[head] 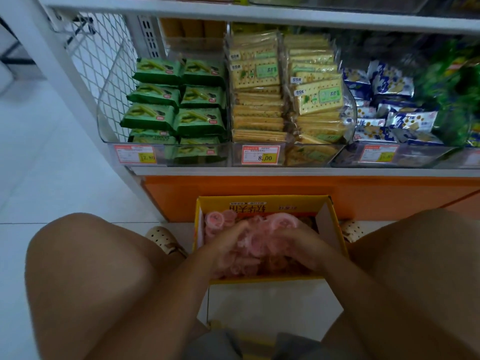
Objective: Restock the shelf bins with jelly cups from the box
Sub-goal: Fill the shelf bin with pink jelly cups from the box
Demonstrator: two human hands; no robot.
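The floor (pixel 52 178) is pale, glossy tile with one dark joint line across it. A white metal shelf (pixel 259 171) stands on an orange base panel (pixel 259 188), and a white wire mesh (pixel 104 61) closes its left end. The person squats in front of it, with bare knees (pixel 91 268) to either side and a cream perforated shoe (pixel 166 240) beside the box.

A yellow cardboard box (pixel 259 201) sits open on the floor between the knees, its far wall touching the orange panel. Pink jelly cups (pixel 220 219) fill it. Both hands are down in the box: the left hand (pixel 228 248) and the right hand (pixel 304 248) curl inward around a bunch of cups held between them.

On the shelf, clear plastic bins (pixel 109 113) stand side by side. The left one holds stacked green packs (pixel 176 100), the middle one yellow crackers (pixel 259 74) in clear wrap, and the next one blue-and-white packs (pixel 389 105). Red-bordered price tags (pixel 260 155) hang on the bin fronts.

The hands and the cups are smeared by blur, so single fingers cannot be made out. Green bags (pixel 457 87) at the far right are dark, blurred and cut off by the edge. The upper shelf (pixel 259 14) shows only its front lip. The print on the side tags is too soft to read.
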